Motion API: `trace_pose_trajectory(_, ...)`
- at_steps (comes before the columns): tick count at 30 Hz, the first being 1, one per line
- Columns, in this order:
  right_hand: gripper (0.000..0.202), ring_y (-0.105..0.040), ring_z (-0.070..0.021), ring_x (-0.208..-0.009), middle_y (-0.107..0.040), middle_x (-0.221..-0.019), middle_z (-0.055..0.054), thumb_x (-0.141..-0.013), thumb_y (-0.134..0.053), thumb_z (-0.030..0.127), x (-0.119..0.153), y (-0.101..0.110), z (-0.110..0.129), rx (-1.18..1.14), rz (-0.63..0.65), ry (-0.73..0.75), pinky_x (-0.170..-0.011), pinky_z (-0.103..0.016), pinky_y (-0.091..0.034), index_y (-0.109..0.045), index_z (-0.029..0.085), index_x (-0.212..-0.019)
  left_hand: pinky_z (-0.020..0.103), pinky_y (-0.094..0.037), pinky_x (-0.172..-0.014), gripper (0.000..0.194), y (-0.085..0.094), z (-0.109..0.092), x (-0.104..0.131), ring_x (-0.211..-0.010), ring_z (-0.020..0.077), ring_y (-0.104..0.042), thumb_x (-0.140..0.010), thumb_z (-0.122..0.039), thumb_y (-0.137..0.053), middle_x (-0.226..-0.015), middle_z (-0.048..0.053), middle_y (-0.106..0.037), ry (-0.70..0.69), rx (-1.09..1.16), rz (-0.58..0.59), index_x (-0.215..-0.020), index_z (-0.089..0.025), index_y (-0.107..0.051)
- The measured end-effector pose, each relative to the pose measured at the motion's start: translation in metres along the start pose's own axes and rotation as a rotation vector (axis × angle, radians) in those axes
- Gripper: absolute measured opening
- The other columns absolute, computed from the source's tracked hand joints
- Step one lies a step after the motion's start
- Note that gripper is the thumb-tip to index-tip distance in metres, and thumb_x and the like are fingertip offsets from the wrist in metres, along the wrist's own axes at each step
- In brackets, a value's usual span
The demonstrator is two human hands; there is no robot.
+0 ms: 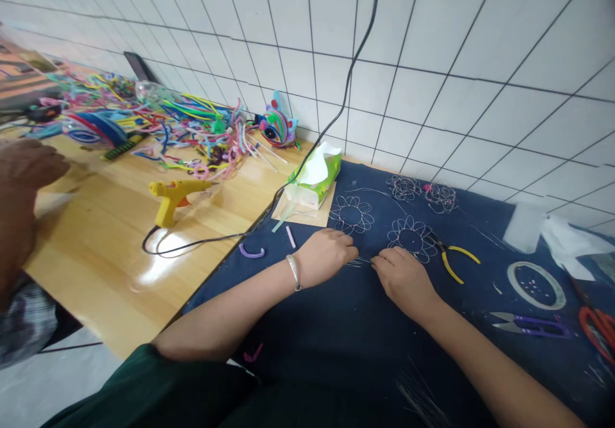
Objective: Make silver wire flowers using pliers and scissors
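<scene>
My left hand (329,258) is closed, its fingertips bent down over a small bunch of thin wire pieces (354,263) on the dark blue cloth (307,332). Just to its right, my right hand (403,280) pinches what looks like a fine metal wire stretching toward the left fingers; its ends are hidden. Beyond the hands lie two flower-shaped wire rings, one left (353,215) and one right (412,238). Yellow-handled pliers (454,258) rest splayed beside the right ring. Two more tangled wire shapes (404,188) sit near the wall.
A yellow glue gun (175,197), its cord (206,242) trailing, and colourful pipe cleaners (192,114) occupy the wooden table. A tissue pack (314,178) stands behind my left hand. Purple snips (531,325), a tape ring (537,285) and red-handled scissors (598,329) lie right. Another person's hand (31,165) is far left.
</scene>
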State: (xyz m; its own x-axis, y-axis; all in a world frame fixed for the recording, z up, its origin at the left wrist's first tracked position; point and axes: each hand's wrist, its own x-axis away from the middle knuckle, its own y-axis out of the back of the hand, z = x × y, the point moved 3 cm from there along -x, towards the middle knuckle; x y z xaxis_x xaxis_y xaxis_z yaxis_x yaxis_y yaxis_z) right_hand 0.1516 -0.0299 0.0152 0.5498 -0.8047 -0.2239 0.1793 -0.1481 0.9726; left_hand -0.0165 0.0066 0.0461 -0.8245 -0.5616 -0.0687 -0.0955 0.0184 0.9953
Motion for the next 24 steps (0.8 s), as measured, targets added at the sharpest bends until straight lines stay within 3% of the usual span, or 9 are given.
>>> trace_pose_trajectory(11, 0.022, -0.045, -0.0173, -0.077, -0.053, -0.077, -0.005, -0.083, -0.04, 0.01, 0.001, 0.019, 0.002, 0.083, 0.08, -0.098, -0.07, -0.028, -0.034, -0.06, 0.019, -0.087, 0.033, -0.032, -0.066, 0.014, 0.005, -0.024, -0.014, -0.074, 0.0192, -0.048, -0.084, -0.017, -0.042, -0.076, 0.006, -0.054, 0.007, -0.124, -0.103, -0.077, -0.016, -0.054)
trace_pose_trajectory(24, 0.021, -0.049, -0.0142, -0.078, -0.055, -0.075, -0.003, -0.083, -0.043, 0.015, 0.012, 0.011, -0.037, -0.043, 0.082, -0.25, -0.072, -0.024, -0.034, -0.062, 0.021, -0.077, 0.032, -0.034, -0.066, 0.011, -0.01, -0.039, -0.044, -0.075, 0.0198, -0.05, -0.082, -0.014, -0.043, -0.075, 0.006, -0.055, 0.063, -0.144, -0.078, -0.078, -0.016, -0.053)
